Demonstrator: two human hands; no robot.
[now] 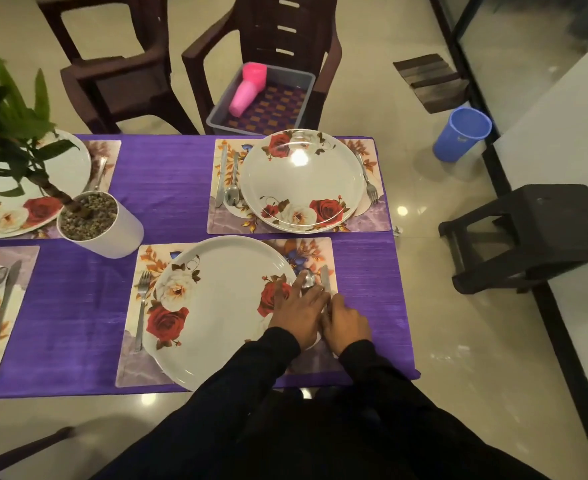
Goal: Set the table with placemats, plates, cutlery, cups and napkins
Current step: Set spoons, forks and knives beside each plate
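Observation:
On the purple tablecloth (168,188) the near placemat (129,368) holds a rose-patterned plate (223,306) with a fork (142,299) to its left. To the plate's right lie a spoon (308,278) and a knife (324,277), with only their upper ends showing. My left hand (297,308) lies over the spoon's handle with its fingers stretched out. My right hand (346,322) is curled beside it and pinches the knife's handle. The far placemat (372,223) has its own plate (303,181) and cutlery. Pink cups (247,88) lie in a grey bin (306,81) on a chair.
A potted plant (119,233) stands left of the near plate. Two more place settings lie at the left edge. A blue bucket (462,133) and a black stool (534,230) stand on the floor to the right. Brown chairs line the table's far side.

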